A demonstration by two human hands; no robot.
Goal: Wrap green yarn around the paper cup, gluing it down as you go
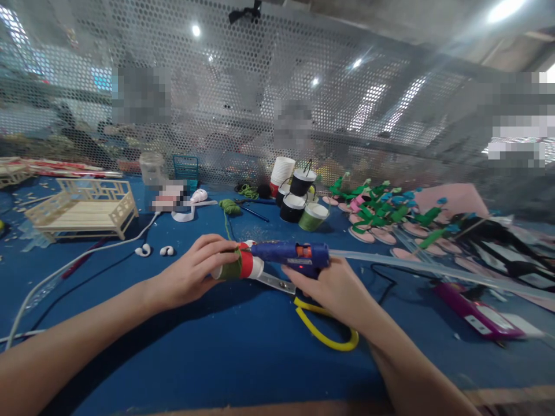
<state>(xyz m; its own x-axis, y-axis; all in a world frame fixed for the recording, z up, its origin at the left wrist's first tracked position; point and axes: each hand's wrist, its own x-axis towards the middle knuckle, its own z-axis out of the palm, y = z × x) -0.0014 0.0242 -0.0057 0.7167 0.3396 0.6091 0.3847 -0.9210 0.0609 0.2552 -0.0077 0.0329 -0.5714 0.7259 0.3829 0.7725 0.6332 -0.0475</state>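
In the head view my left hand (191, 268) is closed round a small paper cup (246, 263), tipped on its side. Green yarn is wound over part of the cup, and red and white show on the rest. A strand runs from it back to a green yarn ball (229, 206). My right hand (333, 289) grips a blue hot glue gun (292, 254), its nozzle end at the cup's red band. A long clear glue stick (390, 261) sticks out of the gun's rear. Scissors with yellow handles (332, 341) lie under my right hand.
Several wrapped cups (314, 216) stand behind a stack of white cups (283, 169). Green pipe-cleaner figures (373, 216) are at the right, near a purple power strip (477, 312). A small wooden bench (87, 211) and white earbuds (144, 250) lie left. A perforated metal screen (243, 86) closes off the back.
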